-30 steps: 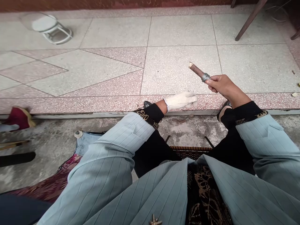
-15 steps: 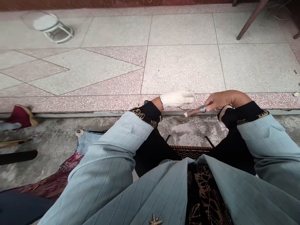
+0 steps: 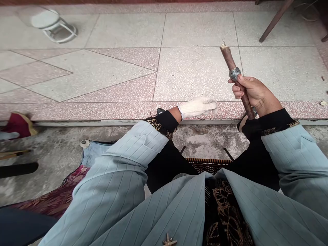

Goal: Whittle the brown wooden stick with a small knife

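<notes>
A short brown wooden stick (image 3: 228, 57) is gripped in my bare right hand (image 3: 257, 93), its broken pale end pointing up and away from me. Silvery wire (image 3: 234, 73) is wound in a tight coil round the stick, just above my thumb. My left hand (image 3: 196, 107) wears a white knitted glove and rests over the pink speckled step edge. Its fingers are curled together; whatever they may hold is hidden. The two hands are apart.
A low tiled step (image 3: 194, 75) runs across in front of me. A white stool (image 3: 55, 25) stands at far left, and a wooden furniture leg (image 3: 275, 22) at far right. Patterned cloth (image 3: 69, 184) and a red shoe (image 3: 17, 125) are at my left. A brown scrap (image 3: 198, 131) lies on the concrete.
My right hand has turned the stick from lying low, end toward the left hand, to standing up and away over the tiles. The gloved left hand has shifted slightly right.
</notes>
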`<control>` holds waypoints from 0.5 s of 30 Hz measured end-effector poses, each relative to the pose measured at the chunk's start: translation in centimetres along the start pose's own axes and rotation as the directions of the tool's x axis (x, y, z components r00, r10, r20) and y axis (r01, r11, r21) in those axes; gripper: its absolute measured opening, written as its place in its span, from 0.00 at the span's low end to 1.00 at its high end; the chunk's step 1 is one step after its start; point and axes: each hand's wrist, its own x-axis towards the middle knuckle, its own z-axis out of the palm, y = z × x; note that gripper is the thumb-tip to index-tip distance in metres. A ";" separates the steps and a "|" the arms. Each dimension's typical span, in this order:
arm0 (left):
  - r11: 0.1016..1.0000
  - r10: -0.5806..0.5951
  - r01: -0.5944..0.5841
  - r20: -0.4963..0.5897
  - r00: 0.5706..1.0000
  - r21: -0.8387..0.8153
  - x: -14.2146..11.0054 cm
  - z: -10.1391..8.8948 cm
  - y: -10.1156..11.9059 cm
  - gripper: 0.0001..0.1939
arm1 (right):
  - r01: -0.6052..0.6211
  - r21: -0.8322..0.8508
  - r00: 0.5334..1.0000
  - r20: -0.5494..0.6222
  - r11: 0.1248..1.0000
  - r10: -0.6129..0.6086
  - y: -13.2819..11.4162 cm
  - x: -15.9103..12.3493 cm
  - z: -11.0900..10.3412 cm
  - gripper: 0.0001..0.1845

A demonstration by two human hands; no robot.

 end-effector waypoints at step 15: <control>0.962 -0.014 0.026 -0.045 0.999 0.272 0.5 -0.3 -1.5 0.08 | -0.053 -0.897 0.989 0.014 0.439 0.147 3.1 1.8 1.6 0.21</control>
